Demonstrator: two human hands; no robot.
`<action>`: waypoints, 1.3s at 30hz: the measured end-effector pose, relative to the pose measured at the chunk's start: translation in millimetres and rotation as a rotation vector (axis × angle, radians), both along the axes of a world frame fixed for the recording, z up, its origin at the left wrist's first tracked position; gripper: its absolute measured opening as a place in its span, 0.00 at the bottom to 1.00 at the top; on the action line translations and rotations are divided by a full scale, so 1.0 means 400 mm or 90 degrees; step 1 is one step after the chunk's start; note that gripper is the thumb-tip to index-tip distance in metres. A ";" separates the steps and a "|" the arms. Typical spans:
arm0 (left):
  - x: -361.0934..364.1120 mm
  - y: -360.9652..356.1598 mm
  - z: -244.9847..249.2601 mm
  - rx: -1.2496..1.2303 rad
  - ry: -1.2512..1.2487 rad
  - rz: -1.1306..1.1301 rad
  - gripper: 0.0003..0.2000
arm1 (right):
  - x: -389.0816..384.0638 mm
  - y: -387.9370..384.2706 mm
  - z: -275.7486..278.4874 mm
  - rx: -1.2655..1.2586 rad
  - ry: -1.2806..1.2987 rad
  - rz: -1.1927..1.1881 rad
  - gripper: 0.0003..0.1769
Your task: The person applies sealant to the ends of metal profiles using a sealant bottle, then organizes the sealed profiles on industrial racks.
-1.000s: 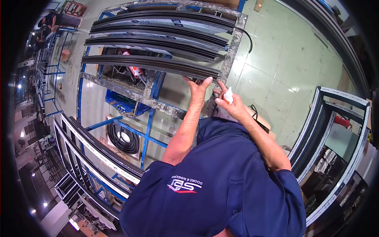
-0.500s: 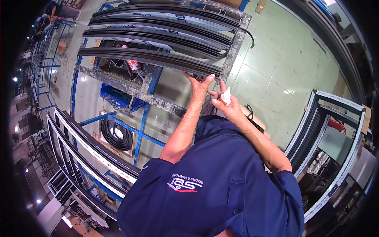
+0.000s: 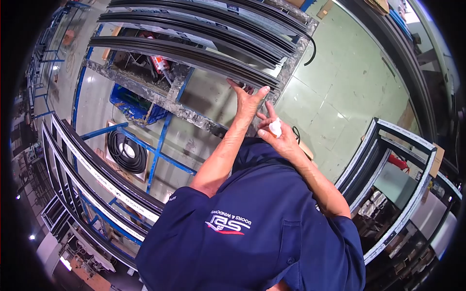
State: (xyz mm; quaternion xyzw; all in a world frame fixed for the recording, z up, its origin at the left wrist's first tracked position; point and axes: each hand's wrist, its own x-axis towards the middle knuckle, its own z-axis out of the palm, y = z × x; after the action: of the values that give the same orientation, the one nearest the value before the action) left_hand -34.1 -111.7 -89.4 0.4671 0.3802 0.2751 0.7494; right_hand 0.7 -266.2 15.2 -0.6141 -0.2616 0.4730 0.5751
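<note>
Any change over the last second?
Little. The view tilted, so the rack slid up the frame. The left hand stays flat on the end of the dark bar. The right hand keeps its grip on the small white bottle, perhaps eased slightly back. Nothing taken or let go.

- The bottle [image 3: 275,127] is mostly covered by the right hand [image 3: 282,141]; only its white top shows.
- The profiles [image 3: 194,54] run off the top edge.
- Print on the label [image 3: 99,177] is too small to read.
</note>
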 end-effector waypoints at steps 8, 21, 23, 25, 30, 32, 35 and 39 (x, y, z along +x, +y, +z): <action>0.011 0.000 -0.015 -0.012 -0.068 0.036 0.74 | 0.041 -0.062 -0.020 -0.078 -0.004 -0.076 0.16; 0.003 0.000 0.002 0.022 -0.044 0.018 0.75 | 0.063 -0.152 -0.096 -0.163 0.028 -0.196 0.18; 0.000 0.001 0.017 0.011 -0.020 0.008 0.75 | 0.065 -0.167 -0.104 -0.168 0.029 -0.200 0.18; 0.002 0.002 0.003 0.027 -0.017 0.011 0.75 | 0.061 -0.180 -0.107 -0.174 0.038 -0.212 0.19; 0.002 0.002 -0.018 0.019 -0.025 0.002 0.74 | 0.059 -0.224 -0.135 -0.176 0.047 -0.238 0.18; 0.003 0.005 -0.017 0.018 -0.025 -0.004 0.74 | 0.057 -0.234 -0.138 -0.175 0.052 -0.248 0.18; 0.001 0.004 -0.015 0.015 -0.006 -0.008 0.74 | 0.053 -0.245 -0.142 -0.164 0.062 -0.268 0.18; -0.003 0.009 -0.010 0.023 0.008 -0.013 0.75 | 0.052 -0.258 -0.158 -0.150 0.081 -0.292 0.17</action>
State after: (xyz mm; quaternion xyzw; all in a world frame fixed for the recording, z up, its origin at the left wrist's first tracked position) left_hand -35.4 -108.1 -93.5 0.4864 0.3749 0.2713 0.7411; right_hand 21.3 -369.4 -48.2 -0.6888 -0.0222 0.3954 0.6072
